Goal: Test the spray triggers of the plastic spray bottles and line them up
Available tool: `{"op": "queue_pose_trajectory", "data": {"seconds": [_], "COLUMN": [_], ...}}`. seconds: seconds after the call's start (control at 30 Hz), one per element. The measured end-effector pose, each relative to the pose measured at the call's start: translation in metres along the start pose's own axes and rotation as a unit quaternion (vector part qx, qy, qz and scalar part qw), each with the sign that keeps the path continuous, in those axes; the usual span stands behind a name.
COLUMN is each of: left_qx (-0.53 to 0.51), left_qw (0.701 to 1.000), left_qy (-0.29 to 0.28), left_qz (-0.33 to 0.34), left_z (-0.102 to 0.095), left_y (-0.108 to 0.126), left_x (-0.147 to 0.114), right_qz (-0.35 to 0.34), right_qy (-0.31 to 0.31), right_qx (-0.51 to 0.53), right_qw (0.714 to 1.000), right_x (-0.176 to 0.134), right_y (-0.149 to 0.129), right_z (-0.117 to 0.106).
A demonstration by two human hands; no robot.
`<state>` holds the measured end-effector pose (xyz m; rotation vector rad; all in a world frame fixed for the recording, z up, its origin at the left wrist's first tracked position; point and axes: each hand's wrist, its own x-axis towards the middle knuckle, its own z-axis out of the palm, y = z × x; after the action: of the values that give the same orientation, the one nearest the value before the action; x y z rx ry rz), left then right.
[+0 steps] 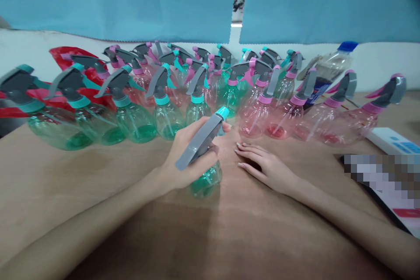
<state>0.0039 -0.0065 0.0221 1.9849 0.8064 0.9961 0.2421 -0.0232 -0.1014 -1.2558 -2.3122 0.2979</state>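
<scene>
My left hand (190, 153) is wrapped round the neck of a green spray bottle (206, 181) with a grey trigger head and a turquoise nozzle. The bottle is at the middle of the wooden table, its nozzle turned away from me; whether its base touches the wood I cannot tell. My right hand (264, 164) lies on the table to the right, palm down, fingers stretched out and holding nothing. Just beyond my hands stand a green spray bottle (169, 120) with a turquoise collar and a pink spray bottle (252, 120) with a pink collar.
Several more green and pink spray bottles crowd the back of the wooden table (108, 201). A red plastic bag (70, 57) lies behind them at left. At right are a blue-capped clear bottle (334, 63), a white box (390, 140) and a dark-edged flat item (377, 192), partly blurred.
</scene>
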Motion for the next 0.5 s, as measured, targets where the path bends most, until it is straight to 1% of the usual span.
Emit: {"op": "queue_pose_trajectory", "data": {"seconds": [0.13,0.27,0.5], "left_qx": [0.018,0.015,0.044], "left_qw": [1.0,1.0,0.996], "left_qy": [0.002,-0.007,0.002], "left_qz": [0.016,0.025,0.071], "left_z": [-0.001,-0.002,-0.001], "left_y": [-0.001,-0.005,-0.011], "left_x": [0.001,0.0,0.0], "right_qz": [-0.001,-0.004,-0.004], "right_qy": [-0.003,0.002,0.001], "right_qx": [-0.002,-0.001,-0.004], "right_qw": [1.0,1.0,1.0], "right_x": [0.0,0.0,0.0], "right_y": [0.001,0.001,0.001], "right_z": [0.0,0.001,0.001]}}
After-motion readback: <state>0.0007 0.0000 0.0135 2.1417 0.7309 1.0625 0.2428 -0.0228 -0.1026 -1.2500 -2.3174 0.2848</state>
